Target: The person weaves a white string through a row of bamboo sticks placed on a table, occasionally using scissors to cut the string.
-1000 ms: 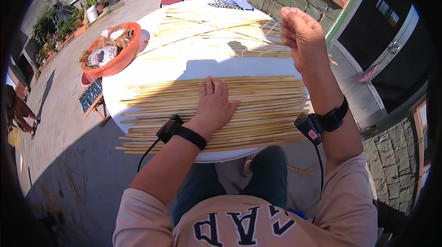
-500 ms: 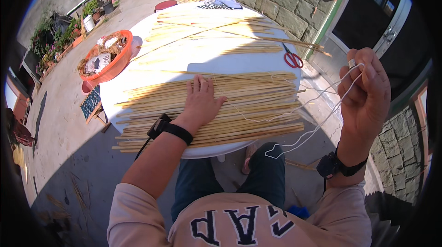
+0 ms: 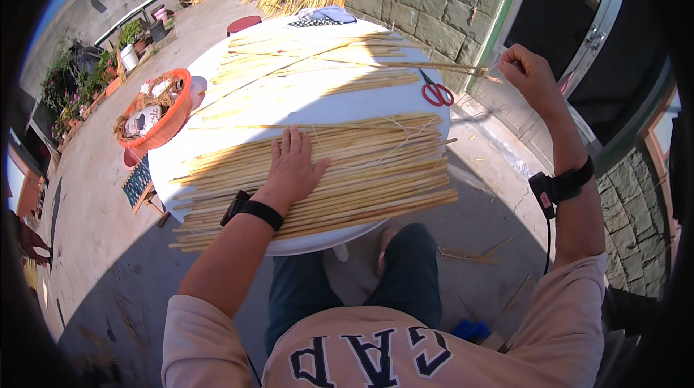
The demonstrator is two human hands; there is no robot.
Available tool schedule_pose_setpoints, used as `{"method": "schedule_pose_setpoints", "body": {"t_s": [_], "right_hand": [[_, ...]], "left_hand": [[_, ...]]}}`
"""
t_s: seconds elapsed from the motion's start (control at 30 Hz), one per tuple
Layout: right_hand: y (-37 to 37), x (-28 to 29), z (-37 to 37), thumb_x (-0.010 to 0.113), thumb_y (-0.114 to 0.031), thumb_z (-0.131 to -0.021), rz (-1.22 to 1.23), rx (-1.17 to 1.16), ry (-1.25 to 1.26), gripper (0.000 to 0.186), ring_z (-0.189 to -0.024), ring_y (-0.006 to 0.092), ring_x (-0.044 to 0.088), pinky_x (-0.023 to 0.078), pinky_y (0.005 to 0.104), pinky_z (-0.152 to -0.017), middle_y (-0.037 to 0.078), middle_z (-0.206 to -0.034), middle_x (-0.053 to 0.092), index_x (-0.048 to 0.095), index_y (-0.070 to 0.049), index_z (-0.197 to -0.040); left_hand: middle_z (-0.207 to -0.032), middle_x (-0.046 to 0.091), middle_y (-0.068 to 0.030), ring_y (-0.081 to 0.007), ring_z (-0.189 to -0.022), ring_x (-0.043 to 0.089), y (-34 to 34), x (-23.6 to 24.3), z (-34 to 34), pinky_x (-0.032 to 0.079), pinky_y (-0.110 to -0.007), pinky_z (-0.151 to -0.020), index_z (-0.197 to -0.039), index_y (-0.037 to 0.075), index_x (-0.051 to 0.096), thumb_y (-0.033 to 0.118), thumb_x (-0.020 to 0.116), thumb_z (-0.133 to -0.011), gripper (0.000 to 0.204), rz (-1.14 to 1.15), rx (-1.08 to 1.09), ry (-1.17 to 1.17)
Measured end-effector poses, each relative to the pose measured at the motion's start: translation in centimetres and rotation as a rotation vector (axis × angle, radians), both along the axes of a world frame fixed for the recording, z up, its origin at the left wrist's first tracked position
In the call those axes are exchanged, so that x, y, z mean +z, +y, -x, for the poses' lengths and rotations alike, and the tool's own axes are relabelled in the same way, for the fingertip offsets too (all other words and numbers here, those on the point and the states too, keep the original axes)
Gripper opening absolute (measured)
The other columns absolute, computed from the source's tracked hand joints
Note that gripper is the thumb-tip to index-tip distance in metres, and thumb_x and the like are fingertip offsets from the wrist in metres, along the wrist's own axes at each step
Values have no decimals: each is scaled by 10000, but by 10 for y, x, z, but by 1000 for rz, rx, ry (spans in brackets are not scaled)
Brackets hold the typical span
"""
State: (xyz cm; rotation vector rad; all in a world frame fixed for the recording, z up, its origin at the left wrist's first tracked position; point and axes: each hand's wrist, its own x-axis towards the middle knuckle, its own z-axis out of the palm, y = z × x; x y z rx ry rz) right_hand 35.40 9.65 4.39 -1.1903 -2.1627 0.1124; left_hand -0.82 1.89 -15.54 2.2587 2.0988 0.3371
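Many thin straw-coloured stalks lie side by side in a flat layer along the near part of a round white table. My left hand rests palm down on them, fingers stretched out. A thin white string runs loosely over the stalks toward their right end. Off to the right, beyond the table edge, my right hand is raised with its fingers curled closed. What those fingers hold is hidden, and no string shows clearly between them and the stalks. Red-handled scissors lie at the table's right edge.
More loose stalks cover the far part of the table, some jutting past its right edge. An orange basin with packets stands at the left. Folded cloth lies at the back. A stone wall and a dark door stand beyond.
My right hand has moved up and outward, turning so its back shows. The string loop hanging from it no longer shows. My left hand stays flat on the stalks; the view has shifted slightly.
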Motion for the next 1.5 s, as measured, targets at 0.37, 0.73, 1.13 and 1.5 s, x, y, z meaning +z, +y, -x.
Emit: {"method": "schedule_pose_setpoints", "body": {"t_s": [0.37,0.73,1.13,1.5], "right_hand": [[37,21,-32,572,-133,-790,-291,-11,-145,139,-553,139,483,396,269,-536,73,-631,528,532,0,-798],[42,-55,22,674,-252,-739,450,117,-88,320,-498,44,348,275,255,-446,-41,-505,416,552,-6,-575],[96,-182,102,696,-298,-591,381,-67,-281,297,-691,282,613,482,354,-628,162,-697,626,659,-24,-700],[92,-170,75,522,-93,-733,71,-292,-480,146,-745,298,634,507,383,-632,172,-787,636,634,-4,-762]], "left_hand": [[-1392,146,-280,-392,-1316,87,-5,14,-4,93,-478,-1061,-1331,-58,217,487,420,-856,751,45,35,34],[-1411,156,-225,-364,-1327,75,21,24,16,74,-488,-1064,-1369,36,192,470,418,-865,703,110,141,79],[-1336,288,-247,-390,-1278,206,19,-2,10,131,-493,-1049,-1336,13,268,498,362,-874,677,-32,136,88],[-1327,299,-239,-375,-1273,212,17,-4,13,112,-472,-1060,-1346,6,239,489,352,-882,679,-24,143,92]]}}
